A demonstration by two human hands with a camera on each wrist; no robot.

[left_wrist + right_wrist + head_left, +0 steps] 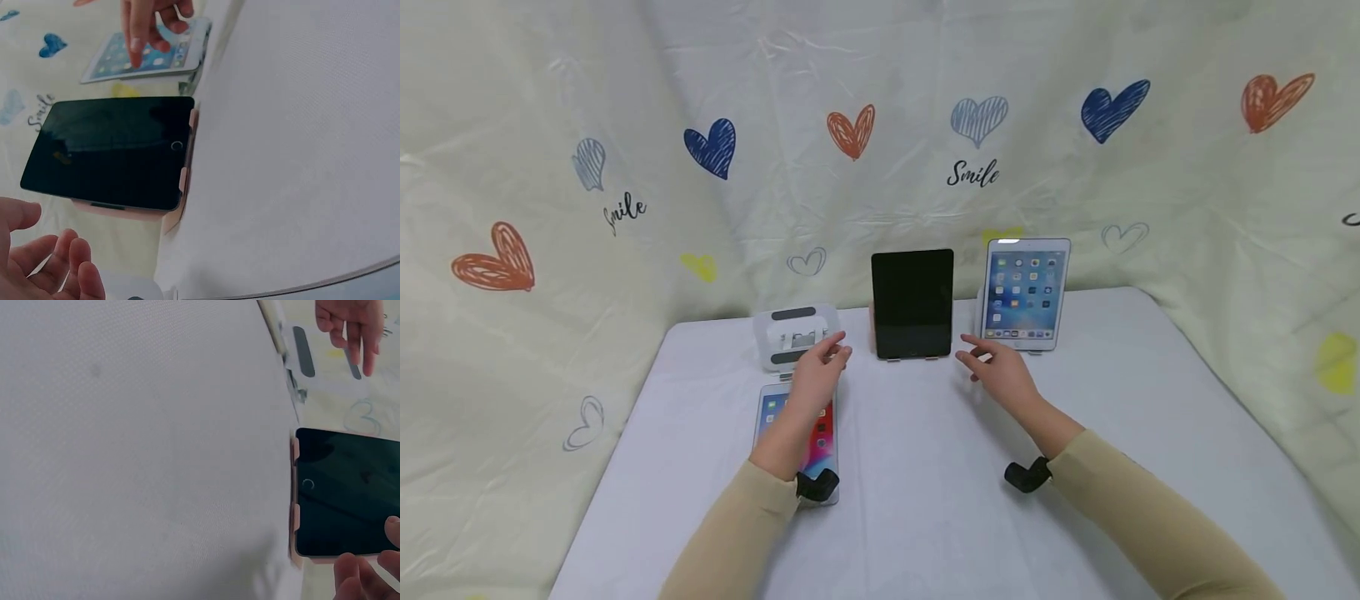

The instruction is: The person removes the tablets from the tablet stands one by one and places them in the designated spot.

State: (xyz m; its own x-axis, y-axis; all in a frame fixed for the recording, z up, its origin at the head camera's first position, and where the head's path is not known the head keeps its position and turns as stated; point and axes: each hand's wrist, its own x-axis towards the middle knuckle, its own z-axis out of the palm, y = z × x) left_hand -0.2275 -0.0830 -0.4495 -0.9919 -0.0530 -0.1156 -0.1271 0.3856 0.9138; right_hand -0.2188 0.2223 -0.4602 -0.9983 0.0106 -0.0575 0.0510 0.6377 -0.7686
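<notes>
Black tablet [913, 304]: upright between the two hands and just beyond their fingertips, its screen dark, seated on a pink stand [134, 214].
Left hand [821, 371]: fingers loosely bent, holding nothing; near the black tablet's left edge, apart from it, and in front of the white stand [796, 337].
Right hand [1000, 371]: fingers spread and relaxed, holding nothing; just beside the black tablet's right edge, apart from it, with the lit tablet [1027, 292] upright beyond.
Grip: the step in hand reads as reaching for the black tablet from both sides; best to close in evenly, fingertips behind the edges and thumbs in front, off the screen.
Lips [183, 179]: they catch the lower edge, so any lift is better straight up before drawing it nearer, lest the pink stand tip or drag.
Left forearm: it passes over the flat tablet [825, 437]; keeping the sleeve high would avoid nudging it.
Tablets: three; one between the hands, one beyond the right hand, one beneath the left forearm.
Stands: two plainly seen, white and pink; a third, mostly hidden, backs the lit tablet.
Lips on the pink stand: two.
Wrist cameras: two, one per wrist.
</notes>
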